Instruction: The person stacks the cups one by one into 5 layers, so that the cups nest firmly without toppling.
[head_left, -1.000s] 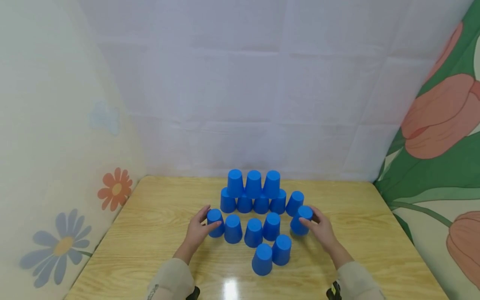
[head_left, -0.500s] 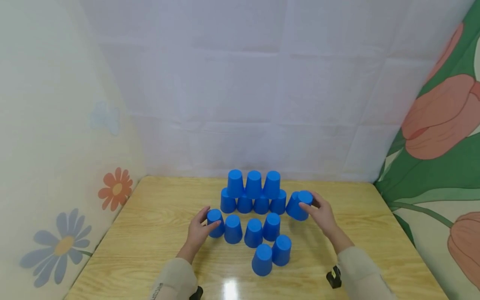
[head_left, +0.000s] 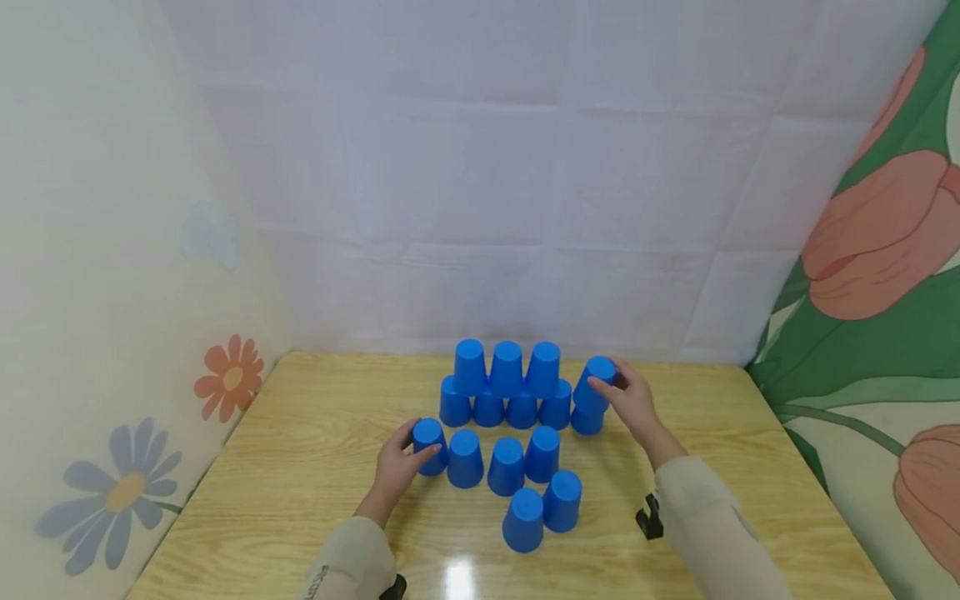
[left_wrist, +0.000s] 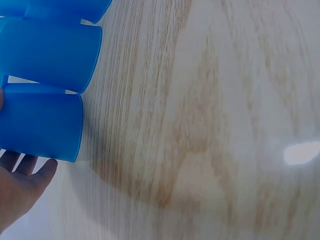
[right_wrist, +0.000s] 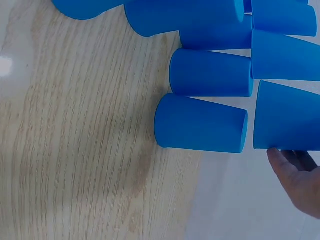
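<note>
My right hand (head_left: 633, 404) grips an upside-down blue plastic cup (head_left: 596, 379) by its side. It hovers above the rightmost cup of the back row, and in the right wrist view a narrow gap shows between the held cup (right_wrist: 287, 117) and the lower cup (right_wrist: 200, 124). My left hand (head_left: 395, 468) holds the leftmost front cup (head_left: 430, 446), thumb on the near side and fingers round its left. In the left wrist view, that cup (left_wrist: 40, 122) stands beside a neighbouring cup (left_wrist: 50, 52). To the left of the held cup, three cups (head_left: 507, 368) form a second tier on the back row.
Several more inverted blue cups stand on the wooden table: a middle group with one cup (head_left: 465, 458) by my left hand, and two nearer ones, the closest cup (head_left: 523, 521) at the front. A white cloth (head_left: 495, 208) hangs behind the table's back edge.
My right hand has lifted its cup from in front of the back row, moving away from me and slightly left, to above the rightmost back cup. The left hand has stayed put.
</note>
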